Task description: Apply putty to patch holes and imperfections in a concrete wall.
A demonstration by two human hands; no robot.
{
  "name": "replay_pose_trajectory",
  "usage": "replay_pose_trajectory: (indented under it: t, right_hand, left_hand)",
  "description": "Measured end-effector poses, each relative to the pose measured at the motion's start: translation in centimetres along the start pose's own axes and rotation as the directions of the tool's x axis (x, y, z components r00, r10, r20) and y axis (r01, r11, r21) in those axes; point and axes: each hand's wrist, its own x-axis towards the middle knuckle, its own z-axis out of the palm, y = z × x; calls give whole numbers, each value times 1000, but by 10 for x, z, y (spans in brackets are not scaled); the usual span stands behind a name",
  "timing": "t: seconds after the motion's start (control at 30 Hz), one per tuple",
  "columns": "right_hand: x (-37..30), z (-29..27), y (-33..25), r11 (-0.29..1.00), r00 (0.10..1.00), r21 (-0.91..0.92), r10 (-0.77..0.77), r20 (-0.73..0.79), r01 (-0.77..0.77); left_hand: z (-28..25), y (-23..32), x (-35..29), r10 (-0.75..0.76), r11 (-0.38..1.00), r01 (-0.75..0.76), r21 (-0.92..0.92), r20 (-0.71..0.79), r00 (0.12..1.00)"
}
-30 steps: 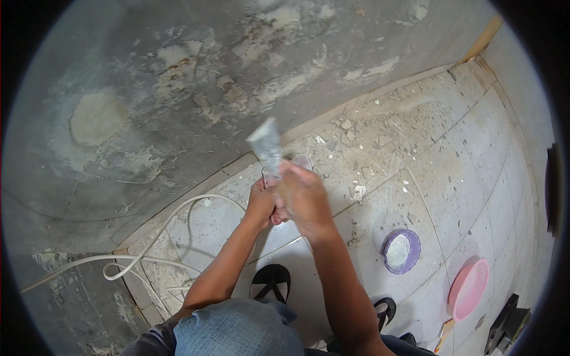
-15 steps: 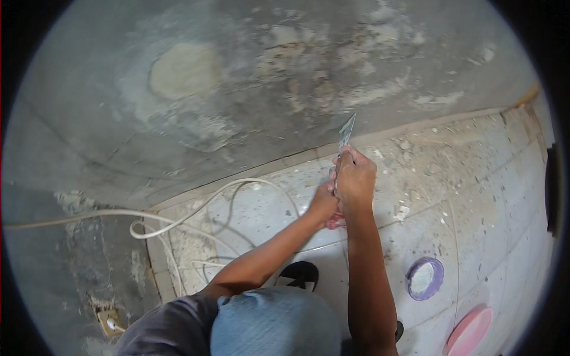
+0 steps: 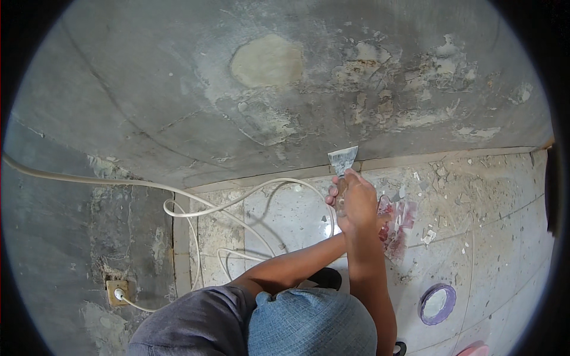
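My right hand (image 3: 360,200) is wrapped round the handle of a putty knife (image 3: 344,158). Its whitish-smeared blade points up toward the foot of the grey wall (image 3: 196,101). Crossing under my right forearm, my left arm reaches to the right. Most of my left hand (image 3: 385,222) is hidden there, with bent fingers showing at a crumpled red-and-clear plastic bag (image 3: 399,228), which it appears to grip. The bag is blurred. On the wall are a smooth cream filler patch (image 3: 268,60) and rough, flaking plaster (image 3: 436,77).
A white cable (image 3: 222,207) loops across the floor on the left to a wall socket (image 3: 116,292). Plaster crumbs (image 3: 457,190) litter the tiles along the wall. At lower right sit a purple-rimmed tub (image 3: 437,304) with white contents and a pink dish (image 3: 475,350), partly cut off.
The view has shifted, so the wall patches lie farther right. The knife's blade has turned broadside. My left hand has passed under my right arm, and the plastic bag now shows right of it.
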Motion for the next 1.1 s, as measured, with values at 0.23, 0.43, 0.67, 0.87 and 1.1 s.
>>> replay_pose_trajectory:
  t: [0.23,0.43,0.67,0.87,1.1]
  right_hand:
    - [-31,4,-21,999,978,30,31,208,-38]
    - [-39,-2,18,993,962,-81,103,253,-86]
    - [-28,56,59,949,910,118,237,342,-291]
    - [-39,78,45,920,906,266,174,385,-289]
    - [-54,56,29,962,864,171,104,492,-213]
  left_hand:
    - [-6,1,-9,-121,991,132,25,-259,958]
    - [6,17,-4,-155,741,208,-639,138,978]
    - [-9,-9,-1,156,146,475,-868,495,855]
    - [-21,-11,4,124,43,533,-845,534,837]
    - [-16,-20,10,84,18,514,-858,513,854]
